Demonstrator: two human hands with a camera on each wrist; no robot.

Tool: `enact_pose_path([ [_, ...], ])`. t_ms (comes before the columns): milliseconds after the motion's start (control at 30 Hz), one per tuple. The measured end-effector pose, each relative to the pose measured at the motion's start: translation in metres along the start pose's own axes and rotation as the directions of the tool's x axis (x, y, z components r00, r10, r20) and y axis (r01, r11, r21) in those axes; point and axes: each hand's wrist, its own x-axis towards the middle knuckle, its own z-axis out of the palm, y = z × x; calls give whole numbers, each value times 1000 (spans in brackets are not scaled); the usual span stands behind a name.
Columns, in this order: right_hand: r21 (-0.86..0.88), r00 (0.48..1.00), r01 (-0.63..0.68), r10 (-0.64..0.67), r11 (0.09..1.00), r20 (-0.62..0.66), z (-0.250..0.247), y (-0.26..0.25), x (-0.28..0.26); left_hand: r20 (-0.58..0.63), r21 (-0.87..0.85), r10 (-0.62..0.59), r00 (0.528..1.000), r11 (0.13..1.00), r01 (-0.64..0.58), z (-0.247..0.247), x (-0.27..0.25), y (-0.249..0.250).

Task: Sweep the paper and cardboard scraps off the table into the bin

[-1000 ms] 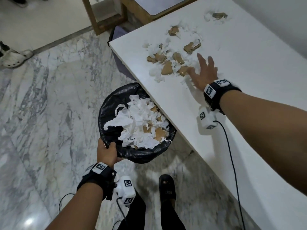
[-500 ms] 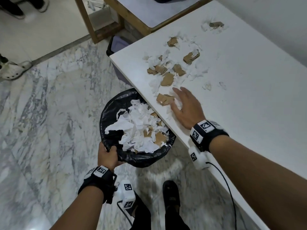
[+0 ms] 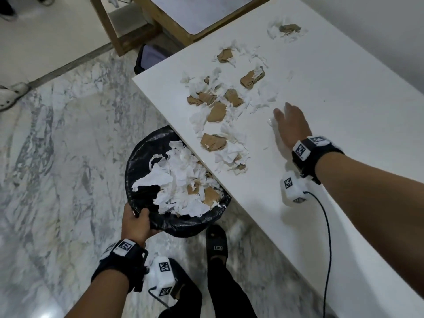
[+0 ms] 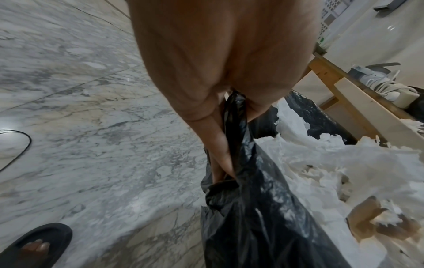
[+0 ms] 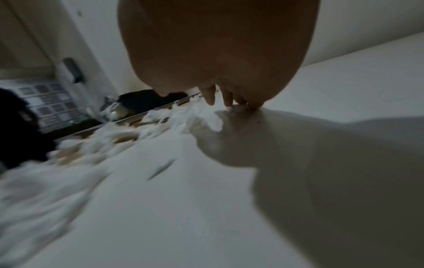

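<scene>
1. While the left hand (image 3: 135, 222) curled round the near rim of the bin (image 3: 146, 157) at lower centre of the head view, its thumb lay over the black liner (image 4: 257, 208) and its fingers pinched the plastic from outside, as the left wrist view showed.
2. The right hand (image 3: 290, 125) lay at right of centre on the table (image 3: 344, 92), fingers straight and a little spread, gripping nothing.
3. In the right wrist view its fingertips (image 5: 210, 99) touched a small white scrap (image 5: 215, 119) on the tabletop; that view was blurred.
4. Paper scraps (image 3: 231, 150) and cardboard scraps (image 3: 216, 114) lay scattered on the table to the left of the right hand, running from the near edge above the bin toward the upper middle of the frame.
5. One cardboard piece (image 3: 289, 28) with white bits sat apart near the top right.
6. The bin stood on the floor against the table edge, heaped with white paper and some brown pieces.
7. Both wrist bands (image 3: 307, 149) carried square black-and-white marker tags with no readable words.
8. A black sandal (image 3: 216, 243) at bottom centre bore a small white logo, too small to read.
</scene>
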Motion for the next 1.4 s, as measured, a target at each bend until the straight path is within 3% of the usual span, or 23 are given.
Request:
enact_pose_path([
  [200, 120, 971, 213, -223, 970, 83, 58, -54, -103, -5, -4, 3, 1000, 1000, -3, 3, -2, 5],
  [400, 138, 910, 355, -376, 924, 175, 119, -104, -164, 2, -22, 5, 1000, 1000, -5, 6, -9, 5],
  [500, 164, 896, 404, -425, 900, 127, 121, -113, -174, 3, -12, 13, 1000, 1000, -13, 7, -11, 6],
  [600, 102, 935, 355, -356, 929, -7, 96, -96, -155, 6, 2, 14, 1000, 1000, -14, 7, -11, 6],
  [700, 24, 964, 241, -236, 970, -125, 58, -55, -104, 10, 5, 16, 1000, 1000, -16, 6, -8, 7],
  [833, -92, 997, 5, -12, 996, -74, 9, -3, -28, 20, -9, 12, 1000, 1000, -11, 7, -8, 2],
  [1000, -148, 998, -65, 67, 987, 13, 0, 22, -9, 26, -31, 10, 1000, 999, -9, 10, -10, 0],
  [1200, -87, 975, 207, -199, 974, 98, 58, -21, -98, 48, -38, 1, 999, 999, 1, 12, -13, 0],
  [1400, 63, 834, 474, -471, 878, 289, 112, -81, -175, 42, -33, 7, 999, 999, -5, 7, -10, 3],
])
